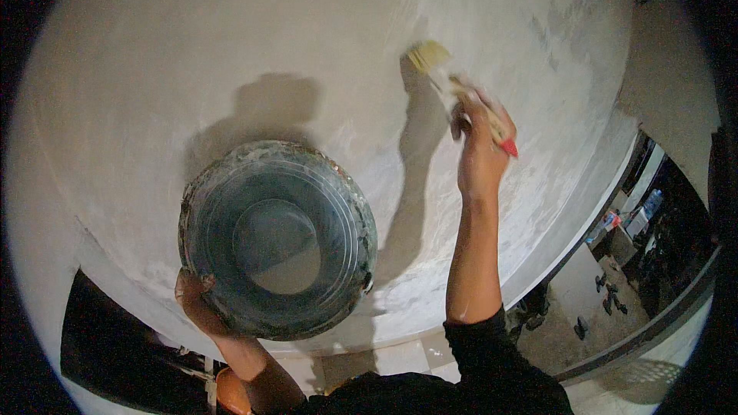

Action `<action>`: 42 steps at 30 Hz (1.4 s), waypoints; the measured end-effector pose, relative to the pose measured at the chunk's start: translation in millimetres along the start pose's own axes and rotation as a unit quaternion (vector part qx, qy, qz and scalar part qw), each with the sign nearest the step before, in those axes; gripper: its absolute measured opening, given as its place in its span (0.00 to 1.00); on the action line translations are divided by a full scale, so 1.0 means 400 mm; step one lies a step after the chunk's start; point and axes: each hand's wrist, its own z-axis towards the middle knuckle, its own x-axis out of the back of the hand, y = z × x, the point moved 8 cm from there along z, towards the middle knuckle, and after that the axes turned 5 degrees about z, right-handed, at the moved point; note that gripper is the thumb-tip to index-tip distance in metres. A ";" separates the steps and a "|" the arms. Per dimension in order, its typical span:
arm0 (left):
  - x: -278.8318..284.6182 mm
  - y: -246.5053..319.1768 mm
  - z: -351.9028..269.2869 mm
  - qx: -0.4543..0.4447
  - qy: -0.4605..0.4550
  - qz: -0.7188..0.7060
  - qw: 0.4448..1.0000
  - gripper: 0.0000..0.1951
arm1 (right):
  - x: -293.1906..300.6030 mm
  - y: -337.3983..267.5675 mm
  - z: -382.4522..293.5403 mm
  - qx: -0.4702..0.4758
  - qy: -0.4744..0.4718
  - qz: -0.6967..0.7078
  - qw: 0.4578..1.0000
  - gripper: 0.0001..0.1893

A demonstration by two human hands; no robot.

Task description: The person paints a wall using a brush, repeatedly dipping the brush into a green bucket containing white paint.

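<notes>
My right hand [484,121] is closed around the handle of a paintbrush [450,78] with a red handle tip. The brush's pale yellow bristles are at the off-white wall [346,29], and hand and brush are slightly blurred. My left hand [193,288] grips the lower left rim of a round dark plastic bucket [277,178], its fingers partly hidden. Dried, pale residue coats the bucket's rim, and a little greyish liquid [291,271] lies at the bottom. Pale, uneven streaks mark the wall right of the brush. Shadows of the bucket and my right arm fall on the wall.
An orange container [232,392] stands at the lower left beside a dark opening. Beyond the wall's edge at right, several pairs of footwear [611,294] lie on the floor near a blue plastic bottle [652,202] and other items. Floor tiles [403,357] show below the bucket.
</notes>
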 end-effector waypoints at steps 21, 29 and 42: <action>-0.144 0.193 -0.285 -0.390 0.065 0.398 0.828 0.39 | 0.198 0.108 0.222 0.205 0.030 -0.255 0.944 0.09; -0.045 0.105 -0.229 -0.364 0.073 0.365 0.854 0.31 | 0.085 0.324 -0.265 -0.079 -0.366 -0.104 0.921 0.05; 0.098 0.058 -0.154 -0.124 0.095 0.118 0.981 0.18 | 0.248 0.320 -0.092 0.273 -0.074 -0.453 0.846 0.08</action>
